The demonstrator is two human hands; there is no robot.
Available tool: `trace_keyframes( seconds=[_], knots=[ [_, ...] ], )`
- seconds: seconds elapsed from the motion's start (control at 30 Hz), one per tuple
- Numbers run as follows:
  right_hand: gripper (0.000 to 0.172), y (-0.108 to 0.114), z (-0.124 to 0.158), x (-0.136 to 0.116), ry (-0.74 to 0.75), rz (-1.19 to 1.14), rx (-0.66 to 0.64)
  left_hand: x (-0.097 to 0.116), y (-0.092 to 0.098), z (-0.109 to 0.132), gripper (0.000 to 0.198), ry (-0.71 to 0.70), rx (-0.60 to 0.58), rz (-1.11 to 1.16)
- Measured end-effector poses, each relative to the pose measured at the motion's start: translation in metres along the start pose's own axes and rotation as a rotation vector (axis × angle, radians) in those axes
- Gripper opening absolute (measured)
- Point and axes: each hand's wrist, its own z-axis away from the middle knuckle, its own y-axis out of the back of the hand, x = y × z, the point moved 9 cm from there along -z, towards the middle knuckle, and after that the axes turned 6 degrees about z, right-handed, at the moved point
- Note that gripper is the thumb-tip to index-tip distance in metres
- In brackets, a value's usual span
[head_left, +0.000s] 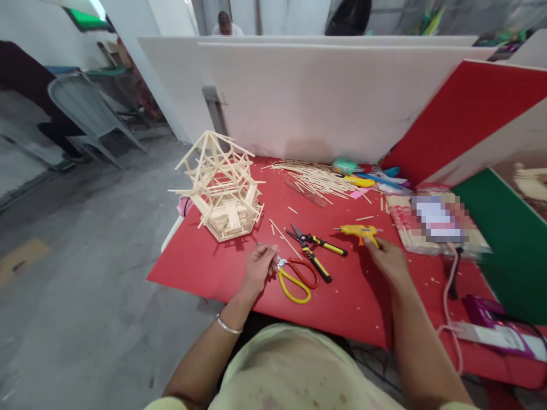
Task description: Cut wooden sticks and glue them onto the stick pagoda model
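Observation:
My left hand (259, 266) is closed around the blade end of a pair of scissors (294, 291). One scissor loop is red and the other yellow, and both point away from the palm. In my right hand (391, 259) is a yellow hot glue gun (359, 230), its nozzle facing left. Between the hands lie pliers-like cutters (314, 248) with black and yellow handles, their jaws apart. Beyond my left hand stands a model pavilion (226, 193) built of thin wooden sticks, with an open framework roof.
The red tabletop (192, 273) carries a loose heap of wooden sticks (316, 176), a yellow utility knife (359, 181) and packaged sticks (401, 222) with a phone (438, 218) on top. A pink cable (448, 290) runs down the right side. White boards (320, 102) stand behind.

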Motion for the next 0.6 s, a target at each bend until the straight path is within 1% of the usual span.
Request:
trace_keyframes(
  seconds=[0.07, 0.1, 0.2, 0.27, 0.37, 0.47, 0.5, 0.6],
  knots=[
    [0.054, -0.003, -0.004, -0.012, 0.014, 0.015, 0.004, -0.001, -0.009, 0.0, 0.036, -0.01, -0.012, -0.008],
    [0.053, -0.001, -0.004, -0.018, 0.013, 0.019, 0.026, 0.0, -0.012, 0.001, 0.035, -0.019, -0.019, -0.014],
    [0.049, 0.016, 0.0, -0.038, 0.003, 0.013, 0.125, 0.005, -0.013, 0.0, 0.031, -0.047, 0.013, -0.043],
    [0.046, 0.027, 0.008, -0.058, 0.049, -0.027, 0.169, 0.008, -0.012, -0.003, 0.03, -0.047, 0.05, -0.056],
    [0.038, 0.037, 0.024, -0.098, 0.166, -0.104, 0.199, 0.01, -0.02, -0.009, 0.03, -0.034, 0.016, -0.055],
    [0.051, 0.044, 0.044, -0.135, 0.235, -0.168, 0.27, 0.008, -0.027, -0.015, 0.028, -0.041, -0.003, -0.044],
    [0.052, 0.048, 0.053, -0.148, 0.291, -0.257, 0.314, 0.005, -0.028, -0.016, 0.027, -0.041, -0.016, -0.047],
    [0.051, 0.052, 0.077, -0.176, 0.392, -0.407, 0.363, -0.003, -0.032, -0.02, 0.028, -0.047, -0.051, -0.062]
  ],
)
